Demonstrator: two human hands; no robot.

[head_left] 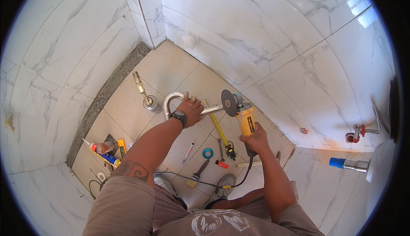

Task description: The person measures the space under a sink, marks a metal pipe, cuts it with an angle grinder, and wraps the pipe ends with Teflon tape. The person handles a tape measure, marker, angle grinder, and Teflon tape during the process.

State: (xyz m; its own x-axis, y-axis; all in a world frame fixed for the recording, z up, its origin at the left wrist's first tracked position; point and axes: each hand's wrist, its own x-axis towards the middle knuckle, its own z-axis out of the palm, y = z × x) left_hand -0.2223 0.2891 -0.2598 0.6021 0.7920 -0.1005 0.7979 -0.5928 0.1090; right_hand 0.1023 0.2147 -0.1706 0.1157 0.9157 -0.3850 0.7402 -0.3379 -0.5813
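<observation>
Both of my hands are busy: my left hand [190, 107] is clamped down over the curved metal pipe [171, 101], pinning it to the beige floor tiles [168, 67], and my right hand [255, 141] is wrapped tight round the rear grip of the yellow angle grinder [244, 118]. Its cutting disc [229, 103] stands at the straight end of the pipe, touching or just short of it; I cannot tell which. I see no sparks and the pipe looks whole, so I judge the cut as barely begun, with all the severing left. A tape measure [218, 127] lies stretched beside the pipe, suggesting measuring is finished
</observation>
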